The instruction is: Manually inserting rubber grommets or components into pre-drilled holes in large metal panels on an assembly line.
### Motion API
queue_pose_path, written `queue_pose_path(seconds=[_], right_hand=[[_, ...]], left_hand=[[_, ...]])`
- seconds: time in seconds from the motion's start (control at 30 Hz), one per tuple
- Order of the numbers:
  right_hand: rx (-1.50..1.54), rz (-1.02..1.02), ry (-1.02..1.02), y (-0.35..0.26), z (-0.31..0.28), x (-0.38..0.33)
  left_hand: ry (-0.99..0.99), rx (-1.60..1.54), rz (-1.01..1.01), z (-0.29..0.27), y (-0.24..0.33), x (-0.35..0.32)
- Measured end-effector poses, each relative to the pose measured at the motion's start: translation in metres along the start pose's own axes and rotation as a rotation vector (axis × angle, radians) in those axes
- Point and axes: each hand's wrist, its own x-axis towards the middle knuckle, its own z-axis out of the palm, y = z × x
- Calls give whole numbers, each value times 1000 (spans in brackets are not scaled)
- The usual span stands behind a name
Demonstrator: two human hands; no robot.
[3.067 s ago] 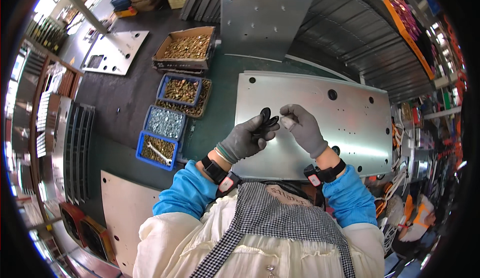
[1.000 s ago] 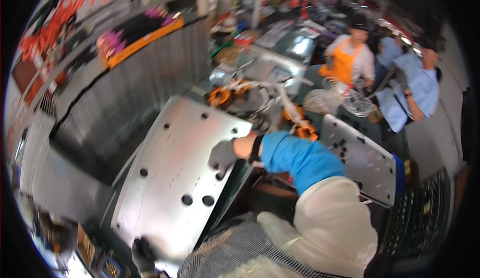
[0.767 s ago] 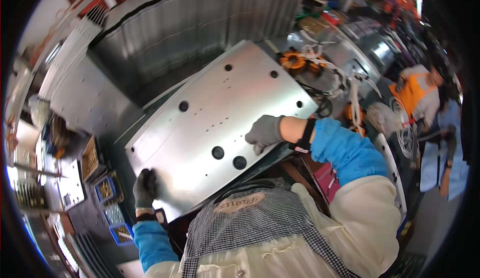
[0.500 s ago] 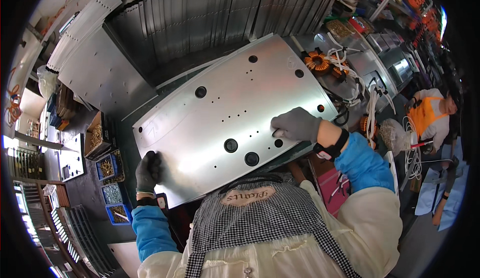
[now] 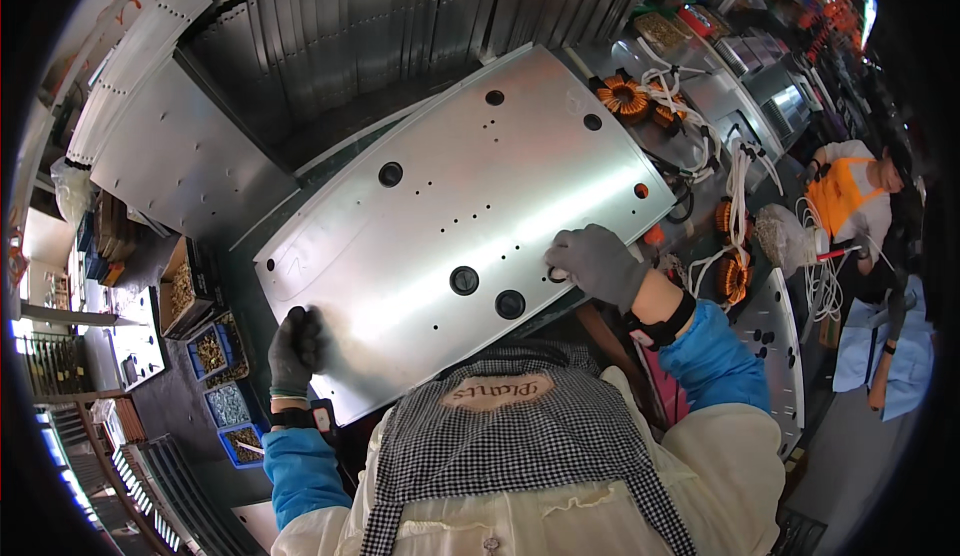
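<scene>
The large metal panel (image 5: pixel 450 226) lies tilted across the dark workbench (image 5: pixel 255 286), its 4 black grommets (image 5: pixel 463 280) already seated in the bigger holes. The left hand (image 5: pixel 292 348), gloved grey, presses curled fingers on the panel's near left corner. The right hand (image 5: pixel 597 264) is curled over the near right edge, seemingly gripping it. Several small holes look bare, so fitting seems only part done. Blue bins of fasteners (image 5: pixel 228 404) sit left; copper coils (image 5: pixel 736 278) lie right.

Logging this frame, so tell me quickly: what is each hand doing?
Left hand: closed on the near left edge of the large silver perforated metal panel.
Right hand: closed on its right edge.
</scene>
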Motion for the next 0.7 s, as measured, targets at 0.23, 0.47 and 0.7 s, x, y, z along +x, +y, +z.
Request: queue_pose_path(seconds=[0.23, 0.47, 0.7], right_hand=[[-77, 258, 153, -10, 7, -21], [-165, 213, 213, -17, 23, -17], [-88, 201, 267, -10, 25, -19]], left_hand=[[-74, -9, -82, 6, 6, -4], [-44, -41, -17, -12, -5, 11], [-69, -22, 24, -12, -7, 11]])
